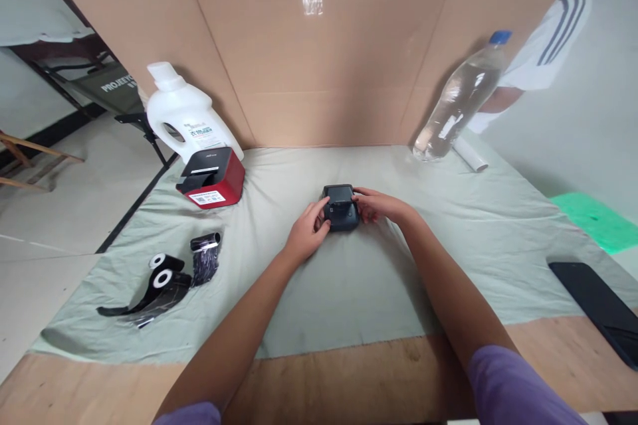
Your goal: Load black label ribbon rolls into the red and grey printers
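A small black boxy device (341, 218) with a dark flat panel on its top rests on the green cloth in front of me. I cannot make out its exact kind. My left hand (308, 229) grips it from the left, with a finger by the panel's edge and the thumb near the front corner. From the other side my right hand (381, 204) holds it, fingers at the panel's right edge and along the side. Some of the right fingers are partly hidden beneath the hand.
At left stand a red-and-black printer (219, 179), a white jug (182, 109) and black ribbon rolls (169, 275). A water bottle (463, 99) and white tube (471, 154) lean or lie at right, near a phone (595, 309). Cardboard (323, 73) closes the back; a person's sleeve (563, 33) shows behind.
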The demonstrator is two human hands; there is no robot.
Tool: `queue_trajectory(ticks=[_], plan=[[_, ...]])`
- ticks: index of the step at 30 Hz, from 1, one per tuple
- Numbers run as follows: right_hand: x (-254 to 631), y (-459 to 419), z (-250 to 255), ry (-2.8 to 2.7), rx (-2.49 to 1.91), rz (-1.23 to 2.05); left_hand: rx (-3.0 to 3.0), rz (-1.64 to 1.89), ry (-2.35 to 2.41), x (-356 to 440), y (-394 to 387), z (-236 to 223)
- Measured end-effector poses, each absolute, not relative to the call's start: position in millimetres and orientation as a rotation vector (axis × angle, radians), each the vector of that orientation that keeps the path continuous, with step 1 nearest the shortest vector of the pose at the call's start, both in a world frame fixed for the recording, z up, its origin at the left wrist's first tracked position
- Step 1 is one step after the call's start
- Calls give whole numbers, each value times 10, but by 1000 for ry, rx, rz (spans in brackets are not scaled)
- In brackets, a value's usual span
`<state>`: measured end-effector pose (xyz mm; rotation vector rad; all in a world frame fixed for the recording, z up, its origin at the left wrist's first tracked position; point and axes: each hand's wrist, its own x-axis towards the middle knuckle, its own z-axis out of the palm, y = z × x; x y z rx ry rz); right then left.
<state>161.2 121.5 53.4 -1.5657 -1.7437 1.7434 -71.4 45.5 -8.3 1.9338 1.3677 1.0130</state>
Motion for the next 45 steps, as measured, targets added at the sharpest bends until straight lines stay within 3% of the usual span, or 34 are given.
queue_trajectory(ticks=[11, 17, 24, 32, 37, 45], plan=[[1670, 1209, 433, -2039, -1367, 1647, 1796, 871, 1527, -674, 507, -78], [1598, 1127, 416, -2014, -1397, 1632, 1837, 590, 1672, -657, 651, 76], [1632, 973, 332, -2001, -1289, 1147, 1796, 644, 1672, -431, 806, 141], [2398, 1138, 445, -1915, -1397, 759, 1809, 867, 1577, 562, 1273, 242], [2963, 1160, 372, -1688, -1849, 479, 1902, 762, 1483, 1503, 1600, 267], [3587, 1234, 82, -1253, -2051, 191, 2072, 622, 1342, 2560, 1833, 170]])
